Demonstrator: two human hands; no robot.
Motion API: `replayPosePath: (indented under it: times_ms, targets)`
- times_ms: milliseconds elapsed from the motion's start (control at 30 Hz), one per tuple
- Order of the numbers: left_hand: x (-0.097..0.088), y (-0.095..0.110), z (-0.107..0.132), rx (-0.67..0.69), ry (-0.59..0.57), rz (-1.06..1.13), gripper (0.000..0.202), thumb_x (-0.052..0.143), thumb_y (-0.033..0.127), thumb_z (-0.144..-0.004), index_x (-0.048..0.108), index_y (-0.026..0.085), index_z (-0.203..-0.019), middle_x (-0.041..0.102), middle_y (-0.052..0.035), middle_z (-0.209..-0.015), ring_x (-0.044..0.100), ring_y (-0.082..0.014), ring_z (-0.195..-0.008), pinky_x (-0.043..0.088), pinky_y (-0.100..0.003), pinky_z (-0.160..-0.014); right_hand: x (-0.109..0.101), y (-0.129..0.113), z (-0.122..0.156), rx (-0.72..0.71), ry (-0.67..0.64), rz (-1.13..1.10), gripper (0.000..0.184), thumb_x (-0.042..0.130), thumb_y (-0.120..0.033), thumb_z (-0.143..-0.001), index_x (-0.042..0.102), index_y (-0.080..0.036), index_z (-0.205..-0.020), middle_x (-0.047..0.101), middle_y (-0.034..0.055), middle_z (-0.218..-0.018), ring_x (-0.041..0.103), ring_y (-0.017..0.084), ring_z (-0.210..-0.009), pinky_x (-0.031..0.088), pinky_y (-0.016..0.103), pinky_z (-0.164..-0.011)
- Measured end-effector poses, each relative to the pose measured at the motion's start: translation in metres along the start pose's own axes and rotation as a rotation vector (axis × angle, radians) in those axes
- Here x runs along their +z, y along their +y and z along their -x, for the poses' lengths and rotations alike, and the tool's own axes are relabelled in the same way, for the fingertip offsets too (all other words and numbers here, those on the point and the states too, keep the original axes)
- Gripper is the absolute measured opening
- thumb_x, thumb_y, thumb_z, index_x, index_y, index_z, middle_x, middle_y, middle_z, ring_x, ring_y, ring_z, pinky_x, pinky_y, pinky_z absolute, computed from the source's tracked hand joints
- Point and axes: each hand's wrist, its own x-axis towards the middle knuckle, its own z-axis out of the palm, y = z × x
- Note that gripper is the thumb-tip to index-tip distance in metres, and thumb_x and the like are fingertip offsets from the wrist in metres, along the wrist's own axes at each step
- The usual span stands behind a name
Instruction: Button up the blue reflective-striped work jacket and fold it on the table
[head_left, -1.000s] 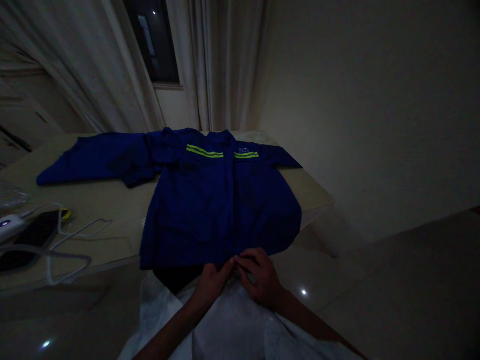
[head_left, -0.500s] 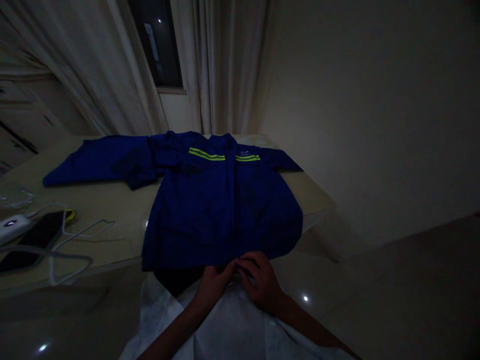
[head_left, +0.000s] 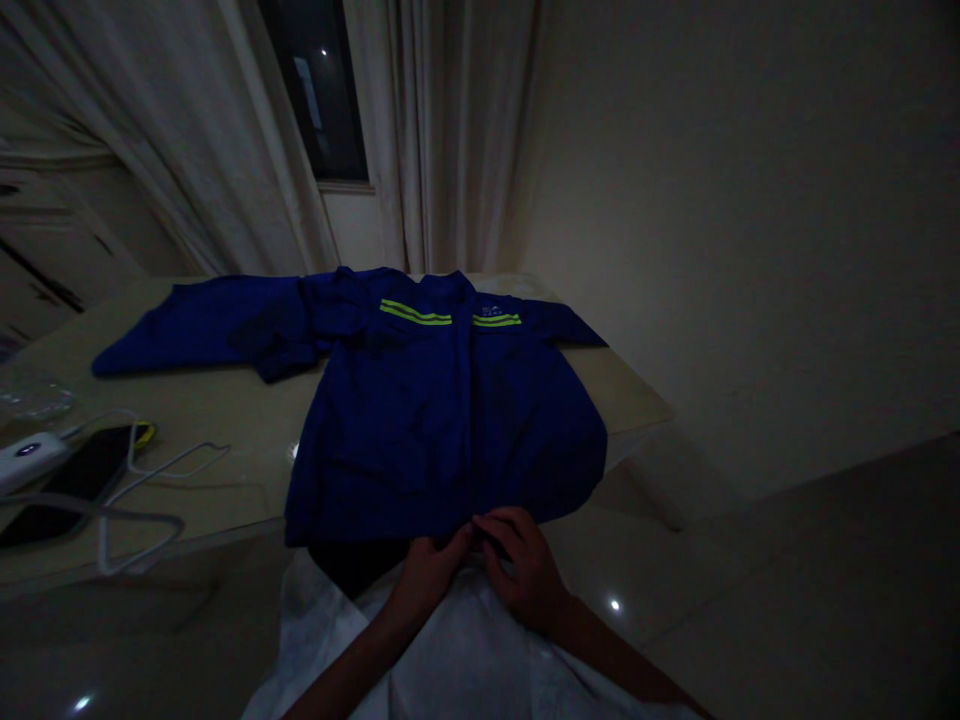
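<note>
Far left, we caught a cabinet [head_left: 52,230], dim and cut off by the edge of view. Below it lay clear plastic [head_left: 34,395], its shape hard to make out, then a white device [head_left: 34,458] and a dark phone [head_left: 82,475], both cropped, a looping cable [head_left: 161,470] crossing the phone. Next came blue cloth [head_left: 187,325], flat on the table [head_left: 210,420]; we couldn't tell in the gloom where it ended and the jacket's sleeve began. Then, centre stage, the jacket [head_left: 420,410]! It was spread front up, collar away from us, its hem over the table's near edge. Deep blue, lightly creased, it showed paired lime stripes [head_left: 416,313] either side of a straight front seam, and a pale logo [head_left: 491,309] too small to read. At the hem, our left hand [head_left: 431,575] had its thumb stretched inward, most fingers hidden; our right hand [head_left: 521,570] had bent fingers, the tips meeting that thumb. Was cloth pinched there? Too dark; we couldn't tell. Rightmost, the bare wall [head_left: 735,250] faded into shadow.
</note>
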Motion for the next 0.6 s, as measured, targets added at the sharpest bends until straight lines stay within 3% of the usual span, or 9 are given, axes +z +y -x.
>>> replayPosePath:
  times_ms: [200, 300, 433, 600]
  targets:
    - [-0.0021, -0.0023, 0.0009, 0.032, -0.019, -0.024, 0.048, 0.081, 0.055, -0.069, 0.079, 0.014, -0.093, 0.081, -0.0143, -0.103, 0.075, -0.031, -0.102, 0.057, -0.039, -0.097, -0.0006, -0.0007, -0.0037, 0.0, 0.001, -0.02, 0.033, 0.058, -0.012, -0.096, 0.067, -0.023, -0.126, 0.068, 0.0096, -0.108, 0.066, 0.022, -0.097, 0.06, 0.037, -0.083]
    - [-0.0021, -0.0026, 0.0015, 0.004, 0.01, -0.044, 0.051, 0.081, 0.058, -0.067, 0.079, 0.013, -0.091, 0.081, -0.0144, -0.101, 0.075, -0.0316, -0.099, 0.057, -0.038, -0.094, 0.0001, 0.0002, -0.0038, 0.009, -0.008, -0.028, 0.033, 0.058, -0.013, -0.095, 0.068, -0.023, -0.125, 0.068, 0.0095, -0.107, 0.066, 0.022, -0.097, 0.059, 0.038, -0.083]
    - [-0.0029, 0.0008, 0.003, -0.047, -0.041, -0.101, 0.051, 0.077, 0.062, -0.07, 0.079, 0.013, -0.087, 0.08, -0.0118, -0.09, 0.075, -0.0311, -0.092, 0.058, -0.037, -0.086, 0.002, 0.0012, -0.0015, 0.029, -0.02, -0.027, 0.036, 0.059, -0.013, -0.095, 0.066, -0.023, -0.129, 0.068, 0.0102, -0.11, 0.067, 0.023, -0.099, 0.059, 0.038, -0.085]
    - [-0.0031, -0.0021, 0.0018, 0.032, -0.048, -0.043, 0.046, 0.077, 0.059, -0.073, 0.078, 0.015, -0.086, 0.08, -0.0116, -0.091, 0.074, -0.0306, -0.101, 0.056, -0.038, -0.095, 0.0026, 0.0021, -0.0004, 0.035, -0.013, -0.037, 0.032, 0.059, -0.013, -0.095, 0.067, -0.022, -0.124, 0.069, 0.0099, -0.109, 0.067, 0.022, -0.099, 0.059, 0.038, -0.085]
